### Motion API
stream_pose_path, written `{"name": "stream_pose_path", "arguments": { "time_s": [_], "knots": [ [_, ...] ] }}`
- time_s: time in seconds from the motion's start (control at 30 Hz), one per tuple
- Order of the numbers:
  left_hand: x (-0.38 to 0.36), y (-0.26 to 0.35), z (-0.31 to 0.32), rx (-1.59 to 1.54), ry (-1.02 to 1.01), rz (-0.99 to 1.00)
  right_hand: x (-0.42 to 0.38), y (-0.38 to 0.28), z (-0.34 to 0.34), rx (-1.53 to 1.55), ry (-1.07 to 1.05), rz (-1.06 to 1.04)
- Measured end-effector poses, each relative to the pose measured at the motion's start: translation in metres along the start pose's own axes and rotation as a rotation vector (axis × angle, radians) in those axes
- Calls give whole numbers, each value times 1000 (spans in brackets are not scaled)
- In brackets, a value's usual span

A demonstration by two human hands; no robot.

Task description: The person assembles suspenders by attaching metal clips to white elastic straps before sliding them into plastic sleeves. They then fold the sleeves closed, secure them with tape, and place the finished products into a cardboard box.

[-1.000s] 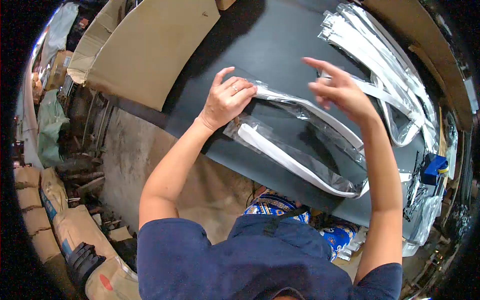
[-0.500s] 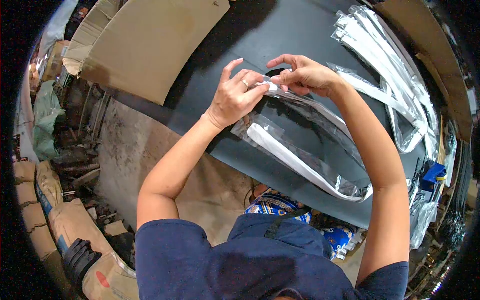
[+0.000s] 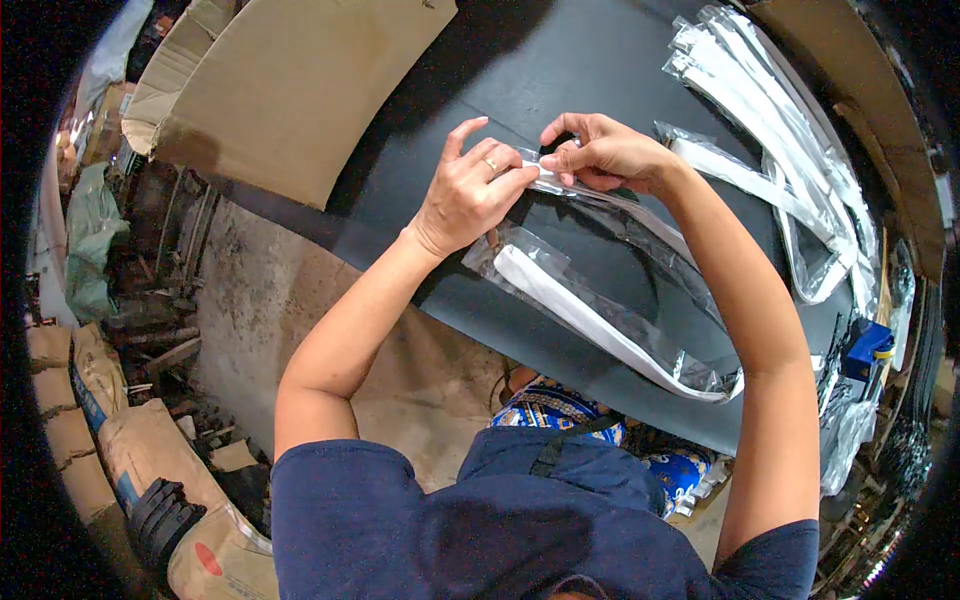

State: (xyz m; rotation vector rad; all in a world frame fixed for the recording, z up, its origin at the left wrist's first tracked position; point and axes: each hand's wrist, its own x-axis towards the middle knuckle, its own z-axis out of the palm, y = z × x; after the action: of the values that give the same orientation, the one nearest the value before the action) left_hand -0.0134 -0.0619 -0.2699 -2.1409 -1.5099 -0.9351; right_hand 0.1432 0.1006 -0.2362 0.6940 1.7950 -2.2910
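Note:
My left hand [image 3: 470, 190], with a ring on one finger, pinches the end of a long clear plastic sleeve [image 3: 640, 212]. Something white shows inside at that end. Close beside it, my right hand [image 3: 612, 152] has its thumb and fingers closed on the same end. From there the sleeve runs down and right, passing behind my right forearm. Nearer to my body, a second clear sleeve holding a white strip [image 3: 590, 320] lies curved on the black table. What exactly is between my fingertips is partly hidden.
A pile of sleeved white strips [image 3: 765, 110] lies at the table's far right. A cardboard sheet [image 3: 290, 90] overlaps the black table [image 3: 500, 60] at the upper left. A blue tape dispenser-like object [image 3: 866, 350] sits at the right edge. Brown paper sacks [image 3: 160, 470] stand at lower left.
My right hand's fingers have curled in and drawn closer to its thumb at the sleeve's end. My left hand stays almost in place.

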Motion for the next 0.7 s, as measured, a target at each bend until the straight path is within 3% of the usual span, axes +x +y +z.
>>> {"name": "stream_pose_path", "arguments": {
  "time_s": [0.27, 0.7],
  "knots": [
    [1, 0, -3, -127, 18, -68, 1, -2, -1, -11, 25, -3],
    [3, 0, -3, -62, -31, -81, 6, -11, 2, -131, 20, 105]
  ]
}}
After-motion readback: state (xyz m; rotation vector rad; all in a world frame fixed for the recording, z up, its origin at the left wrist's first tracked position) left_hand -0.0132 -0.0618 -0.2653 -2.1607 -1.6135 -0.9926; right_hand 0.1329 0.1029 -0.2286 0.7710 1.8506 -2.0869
